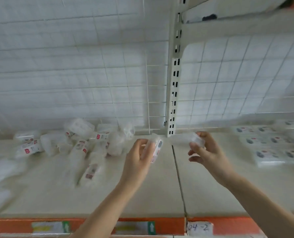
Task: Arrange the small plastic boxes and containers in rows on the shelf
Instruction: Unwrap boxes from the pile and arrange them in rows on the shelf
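Observation:
My left hand [139,155] grips a small clear plastic box with a printed label [155,149] above the middle of the cream shelf [142,194]. My right hand [206,152] pinches a small clear plastic container [195,139] just right of the shelf seam. A loose heap of several clear boxes with red-and-white labels [77,143] lies at the back left of the shelf. At the right, several labelled boxes [273,145] lie flat in neat rows. The view is blurred.
A white wire grid backs the shelf, split by a slotted white upright post [174,83]. An upper shelf bracket [228,28] juts out top right. The shelf's front edge is an orange strip [91,225] with a tag reading 04-2 [199,227].

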Demonstrator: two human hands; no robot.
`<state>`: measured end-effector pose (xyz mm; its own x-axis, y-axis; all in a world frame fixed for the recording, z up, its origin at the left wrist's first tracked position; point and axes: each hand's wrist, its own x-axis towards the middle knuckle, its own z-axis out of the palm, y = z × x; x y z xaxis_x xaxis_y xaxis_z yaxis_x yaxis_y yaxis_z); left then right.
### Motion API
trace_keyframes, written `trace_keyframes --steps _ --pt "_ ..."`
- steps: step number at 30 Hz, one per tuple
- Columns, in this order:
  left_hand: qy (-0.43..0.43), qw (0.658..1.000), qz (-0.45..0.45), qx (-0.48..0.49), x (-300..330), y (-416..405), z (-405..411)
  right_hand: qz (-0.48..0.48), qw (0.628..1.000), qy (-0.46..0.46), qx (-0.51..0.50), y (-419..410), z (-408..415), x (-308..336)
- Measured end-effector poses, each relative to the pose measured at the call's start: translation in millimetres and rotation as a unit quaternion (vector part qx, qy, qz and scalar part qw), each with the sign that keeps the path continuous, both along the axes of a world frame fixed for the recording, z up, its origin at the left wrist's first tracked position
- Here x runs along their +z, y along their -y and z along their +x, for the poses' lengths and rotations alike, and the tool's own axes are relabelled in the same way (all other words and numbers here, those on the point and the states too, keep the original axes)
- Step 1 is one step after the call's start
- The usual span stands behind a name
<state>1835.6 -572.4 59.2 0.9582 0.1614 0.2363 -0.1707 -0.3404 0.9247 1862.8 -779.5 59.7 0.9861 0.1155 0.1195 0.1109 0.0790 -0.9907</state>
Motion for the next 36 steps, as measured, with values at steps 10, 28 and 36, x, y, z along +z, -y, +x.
trace_keyframes --steps 10,28,36 --pt "-0.24 0.938 -0.222 -0.118 -8 119 24 -0.081 0.996 -0.015 -0.029 110 -28 -16" --pt "-0.225 0.953 -0.079 -0.188 -21 237 20 -0.139 0.977 -0.001 -0.162 246 -49 -9" --pt "-0.148 0.961 0.068 -0.224 -33 270 24 -0.344 0.926 0.029 -0.154 289 -44 -1"
